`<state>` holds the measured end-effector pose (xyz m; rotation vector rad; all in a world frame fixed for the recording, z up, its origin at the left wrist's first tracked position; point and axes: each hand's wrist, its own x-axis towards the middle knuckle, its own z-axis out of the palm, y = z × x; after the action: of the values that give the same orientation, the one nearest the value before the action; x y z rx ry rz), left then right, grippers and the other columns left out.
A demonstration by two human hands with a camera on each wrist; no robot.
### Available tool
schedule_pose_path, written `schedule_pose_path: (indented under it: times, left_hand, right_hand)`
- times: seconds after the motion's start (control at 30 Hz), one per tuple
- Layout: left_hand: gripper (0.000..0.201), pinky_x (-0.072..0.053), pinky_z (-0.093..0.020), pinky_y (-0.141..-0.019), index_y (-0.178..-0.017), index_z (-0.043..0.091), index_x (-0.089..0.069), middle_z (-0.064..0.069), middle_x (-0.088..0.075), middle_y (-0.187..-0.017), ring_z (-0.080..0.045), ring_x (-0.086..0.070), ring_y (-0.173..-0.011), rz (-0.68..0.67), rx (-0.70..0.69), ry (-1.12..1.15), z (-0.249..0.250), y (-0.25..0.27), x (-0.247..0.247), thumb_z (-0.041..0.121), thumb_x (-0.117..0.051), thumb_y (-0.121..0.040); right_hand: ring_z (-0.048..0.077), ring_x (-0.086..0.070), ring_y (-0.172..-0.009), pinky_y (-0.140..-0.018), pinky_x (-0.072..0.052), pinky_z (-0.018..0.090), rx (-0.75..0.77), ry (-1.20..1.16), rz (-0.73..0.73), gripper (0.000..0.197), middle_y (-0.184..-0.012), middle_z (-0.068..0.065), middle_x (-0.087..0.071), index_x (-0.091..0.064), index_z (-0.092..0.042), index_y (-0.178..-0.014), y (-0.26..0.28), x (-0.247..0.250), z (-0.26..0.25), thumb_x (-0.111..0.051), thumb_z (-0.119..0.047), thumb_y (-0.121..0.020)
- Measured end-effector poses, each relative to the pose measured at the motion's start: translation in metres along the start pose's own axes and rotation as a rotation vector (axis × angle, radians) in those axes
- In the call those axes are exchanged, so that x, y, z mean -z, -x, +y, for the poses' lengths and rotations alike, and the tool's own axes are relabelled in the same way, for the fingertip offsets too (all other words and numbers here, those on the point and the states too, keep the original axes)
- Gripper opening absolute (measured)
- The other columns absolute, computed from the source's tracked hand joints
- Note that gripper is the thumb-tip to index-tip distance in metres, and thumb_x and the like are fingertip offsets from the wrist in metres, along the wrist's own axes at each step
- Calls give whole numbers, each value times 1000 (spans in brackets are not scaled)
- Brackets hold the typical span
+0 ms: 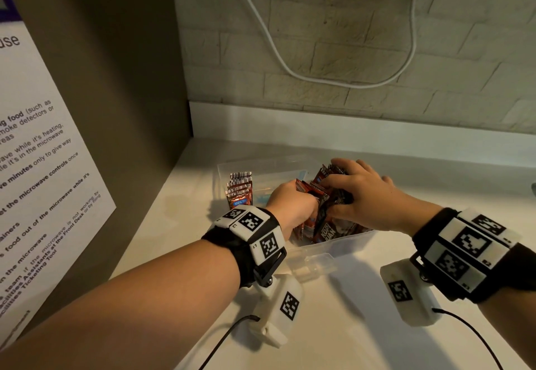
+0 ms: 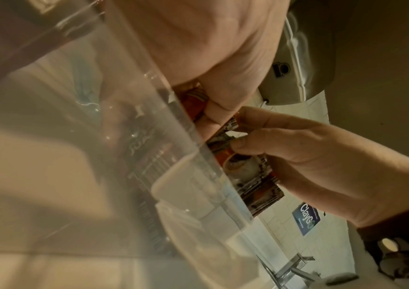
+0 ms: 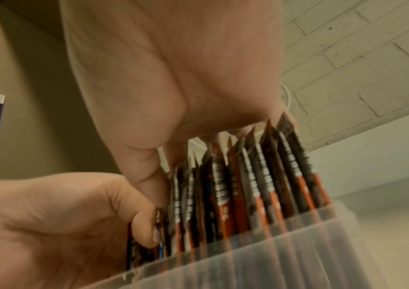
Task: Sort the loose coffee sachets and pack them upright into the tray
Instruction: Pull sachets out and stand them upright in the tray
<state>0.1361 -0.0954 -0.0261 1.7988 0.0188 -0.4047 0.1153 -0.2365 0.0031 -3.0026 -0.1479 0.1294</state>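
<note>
A clear plastic tray (image 1: 342,242) stands on the white counter. A row of red-brown coffee sachets (image 1: 330,224) stands upright in its right half, and a small separate stack of sachets (image 1: 239,190) leans at its left end. My left hand (image 1: 290,204) reaches into the tray and grips the left end of the row. My right hand (image 1: 359,192) arches over the tops of the row, fingers curled round them. In the right wrist view the upright sachets (image 3: 247,185) rise above the tray wall (image 3: 272,254), with the left thumb (image 3: 146,224) pinching one.
A brown side panel with a printed notice (image 1: 43,166) closes off the left. A brick wall with a hanging white cable (image 1: 275,50) runs behind the counter (image 1: 348,326). A tap (image 2: 294,267) and a blue sign (image 2: 304,217) show in the left wrist view.
</note>
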Motion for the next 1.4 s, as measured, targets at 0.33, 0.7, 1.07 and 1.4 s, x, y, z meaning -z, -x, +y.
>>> schedule_pose_path:
  times: [0.33, 0.7, 1.07, 1.4]
  left_hand:
    - [30, -54, -41, -85, -75, 20, -56, -7, -61, -83, -30, -60, -96, 26, -7, -2, 6, 3, 3, -9, -54, -70]
    - [30, -56, -41, -85, -81, 21, -58, -7, -64, -91, -27, -60, -94, 7, -11, 32, 8, 7, 10, -8, -55, -72]
    - [20, -54, -49, -90, -82, 8, -57, -10, -62, -78, -26, -62, -81, -132, 26, 419, 21, 21, 43, -11, -50, -81]
    - [14, -53, -33, -68, -100, 17, -62, -2, -63, -86, -20, -62, -79, -249, -115, 301, 26, 39, 64, 26, -61, -89]
  right_hand:
    - [30, -19, -139, -105, -25, 64, 8, -14, 37, 50, -151, -4, -23, -48, -41, -128, 4, -2, -3, -63, -33, -81]
    - [24, -28, -137, -107, -27, 59, -1, -132, 86, 49, -150, -3, -28, -50, -40, -125, 14, 10, -10, -65, -33, -78]
    - [19, -38, -134, -105, -35, 26, 17, -498, 297, 75, -145, 4, -39, -25, -15, -146, 38, -9, -63, -64, -15, -82]
    - [23, -56, -90, -77, -49, 40, 78, -604, 359, 23, -107, 5, -52, -42, -11, -115, 16, -18, -83, -47, -10, -92]
